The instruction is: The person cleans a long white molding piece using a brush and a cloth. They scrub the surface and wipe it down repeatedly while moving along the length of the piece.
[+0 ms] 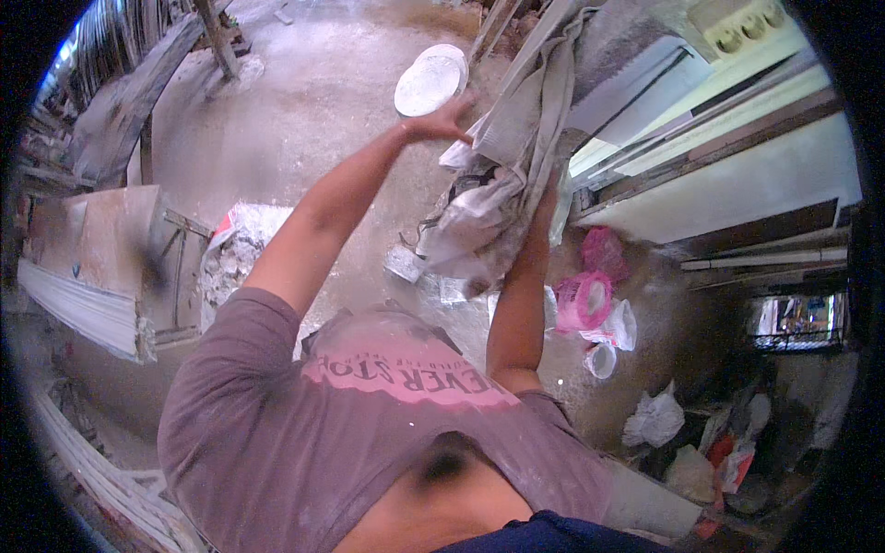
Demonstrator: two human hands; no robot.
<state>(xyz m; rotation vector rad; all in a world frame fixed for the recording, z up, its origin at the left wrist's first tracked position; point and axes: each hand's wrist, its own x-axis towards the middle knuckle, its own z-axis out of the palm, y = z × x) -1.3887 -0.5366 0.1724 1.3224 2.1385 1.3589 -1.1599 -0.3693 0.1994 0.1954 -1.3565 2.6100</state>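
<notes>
My left hand is stretched out with its thumb and fingers apart. It is beside a white ribbed tub-like piece, and I cannot tell whether it touches it. A long greyish cloth hangs down past that piece. Below it, a crumpled whitish bag or cloth bundle with dark straps sits between my arms. My right forearm reaches up along the bundle's right side. The right hand is hidden behind the hanging cloth, so its fingers do not show. Two round white lids or buckets are on the dusty floor beyond my left hand.
Pink plastic bags and a small white cup lie to the right. A white-dusted sack is at the left, near a brown panel. Long boards line the right side. A crumpled white bag lies lower right.
</notes>
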